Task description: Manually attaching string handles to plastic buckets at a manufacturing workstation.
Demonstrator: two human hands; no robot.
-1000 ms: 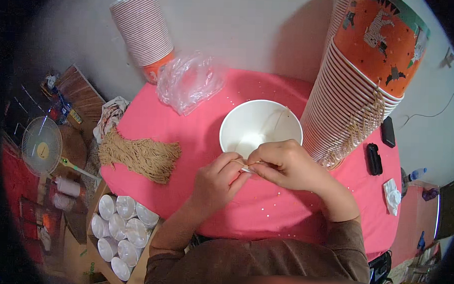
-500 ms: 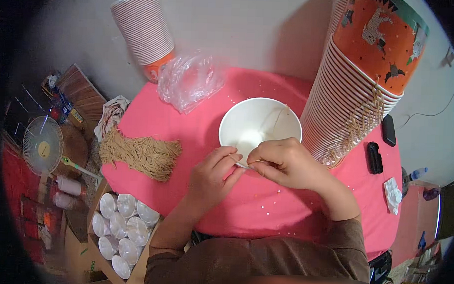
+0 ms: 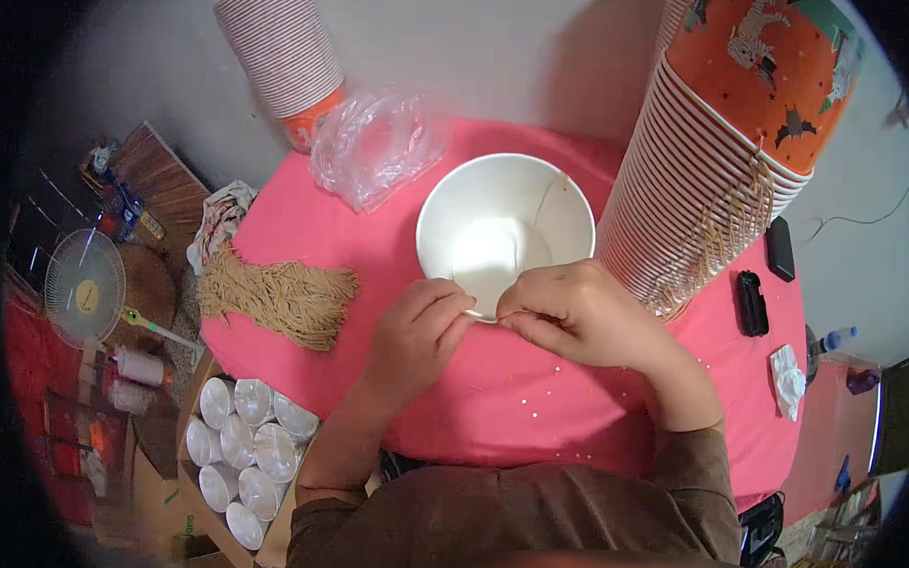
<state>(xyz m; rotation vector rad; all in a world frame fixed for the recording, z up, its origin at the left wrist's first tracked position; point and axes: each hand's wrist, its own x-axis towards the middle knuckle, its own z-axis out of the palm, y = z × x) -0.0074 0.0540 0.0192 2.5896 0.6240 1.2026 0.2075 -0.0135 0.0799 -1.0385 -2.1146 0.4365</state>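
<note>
A white-lined paper bucket stands in front of me on the pink-covered table, tilted so that I look into it. From a hole near its far right rim a thin tan cord runs down inside. At the near rim my right hand pinches the cord's end, mostly hidden by the fingers. My left hand is closed at the same rim, just left of the right one, its curled fingertips against the bucket's edge. A bundle of tan cords lies to the left.
A tall stack of orange-printed buckets, cords hanging along its side, rises at right. Another bucket stack and a clear plastic bag are at back left. A carton of clear cups sits lower left. A black case and crumpled tissue lie right.
The bucket has shifted slightly away and left, tilting its opening more toward me. My left fingers have closed in at the rim; the right hand keeps its pinch.
</note>
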